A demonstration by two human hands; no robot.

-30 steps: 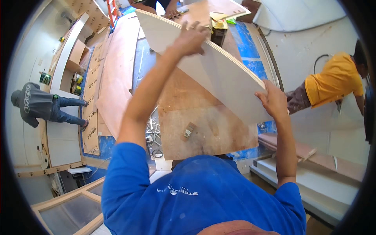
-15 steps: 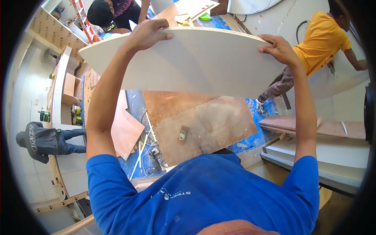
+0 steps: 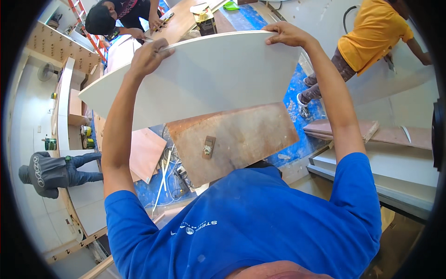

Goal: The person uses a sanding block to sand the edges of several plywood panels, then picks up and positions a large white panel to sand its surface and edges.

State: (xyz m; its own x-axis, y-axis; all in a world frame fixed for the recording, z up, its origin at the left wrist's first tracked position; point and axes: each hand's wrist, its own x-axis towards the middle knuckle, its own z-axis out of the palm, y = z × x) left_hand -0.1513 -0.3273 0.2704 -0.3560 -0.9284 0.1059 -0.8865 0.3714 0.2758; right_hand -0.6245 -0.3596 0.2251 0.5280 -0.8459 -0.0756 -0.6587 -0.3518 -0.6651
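A large white-faced plywood panel is held up in front of me, its pale top edge toward the far side. My left hand grips that edge left of its middle, fingers over the top. At the right end my right hand is closed on the same edge, thumb on the white face. Below the panel lies a stained brown board, partly hidden by it. On that board rests a small brown block with pale stuff on top.
A person in dark clothes works at a wooden surface ahead. Another in a yellow shirt stands at right; one in grey at far left. Cables and strips lie on blue sheeting beside a pinkish board. Stacked panels stand right.
The panel and both my hands have shifted left, and the panel now tilts lower on its left. A box beyond its top edge has come into view. The brown board appears shifted slightly left.
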